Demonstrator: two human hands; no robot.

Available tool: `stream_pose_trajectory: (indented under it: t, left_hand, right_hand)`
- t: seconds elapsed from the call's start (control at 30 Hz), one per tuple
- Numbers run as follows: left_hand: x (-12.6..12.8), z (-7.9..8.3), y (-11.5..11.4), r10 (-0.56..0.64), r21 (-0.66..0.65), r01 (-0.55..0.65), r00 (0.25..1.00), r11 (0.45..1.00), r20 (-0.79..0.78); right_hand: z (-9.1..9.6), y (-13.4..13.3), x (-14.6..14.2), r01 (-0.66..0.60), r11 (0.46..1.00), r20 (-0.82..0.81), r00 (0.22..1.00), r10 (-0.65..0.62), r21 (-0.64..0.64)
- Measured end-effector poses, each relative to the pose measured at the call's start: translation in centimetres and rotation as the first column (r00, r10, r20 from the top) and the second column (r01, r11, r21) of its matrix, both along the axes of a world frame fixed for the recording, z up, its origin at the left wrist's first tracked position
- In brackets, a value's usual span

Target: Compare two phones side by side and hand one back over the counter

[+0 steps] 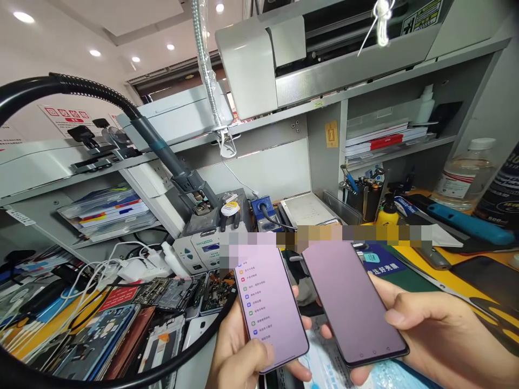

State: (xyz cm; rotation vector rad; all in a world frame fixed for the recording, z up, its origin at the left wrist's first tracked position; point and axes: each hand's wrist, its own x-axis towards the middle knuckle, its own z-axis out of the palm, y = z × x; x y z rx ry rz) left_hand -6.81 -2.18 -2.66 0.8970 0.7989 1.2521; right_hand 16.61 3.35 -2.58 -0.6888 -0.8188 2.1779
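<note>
Low in the head view, my left hand is wrapped round a smartphone whose lit screen shows a list with small coloured icons. Its thumb lies over the lower part of that screen. A second smartphone is gripped by my right hand, thumb at its right edge and fingers behind. This screen is a plain pinkish grey with small navigation marks at the bottom. Both phones are tilted and held side by side, a narrow gap between them. Their top ends are hidden by a blurred band.
A black ring on a bent arm curves round the left side. Phone parts and circuit boards crowd the bench there, beside cables and a grey bench unit. Scissors, a blue-handled tool and a clear bottle lie or stand right.
</note>
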Motion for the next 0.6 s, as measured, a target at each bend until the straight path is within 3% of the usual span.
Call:
stream_pose_trajectory:
  t: [0.17,0.6]
  left_hand:
    - [0.4,-0.3,-0.1,0.070,-0.013,-0.071,0.993,0.997,-0.091]
    - [1.2,-0.3,0.0,0.154,-0.046,-0.164,0.973,0.985,-0.171]
  right_hand:
    - [-1.3,-0.1,-0.2,0.000,1.000,0.034,0.999,-0.001,0.008]
    - [-0.5,0.6,0.8,-0.180,0.980,-0.163,0.968,0.192,0.085]
